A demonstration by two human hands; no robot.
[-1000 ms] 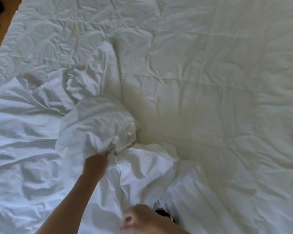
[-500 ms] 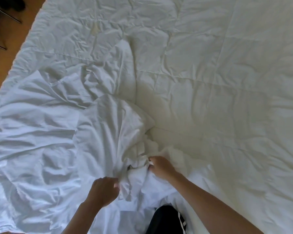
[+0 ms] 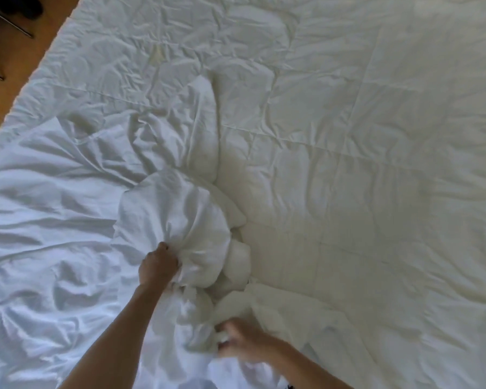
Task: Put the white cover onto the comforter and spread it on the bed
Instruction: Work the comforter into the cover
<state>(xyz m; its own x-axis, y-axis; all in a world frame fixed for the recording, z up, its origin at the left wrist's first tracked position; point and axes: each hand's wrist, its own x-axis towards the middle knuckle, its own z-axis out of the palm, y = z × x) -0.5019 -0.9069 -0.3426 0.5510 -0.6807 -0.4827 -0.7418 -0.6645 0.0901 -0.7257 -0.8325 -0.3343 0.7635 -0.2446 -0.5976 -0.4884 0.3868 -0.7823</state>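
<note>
while both hands grip bunched white cover (image 3: 177,220) | wooden floor (image 3: 17,57) upper left

The cover (image 3: 54,234) lies left and near, bunched atop the comforter (image 3: 376,164), which spreads right and far.

Compared with half a second ago, the left hand (image 3: 158,267) is now further up, gripping the bunched crumpled white fabric cover (image 3: 177,220), and the right hand (image 3: 243,343) is drawn back toward the person (it was on the bunch before), pinching a fold of fabric.
</note>
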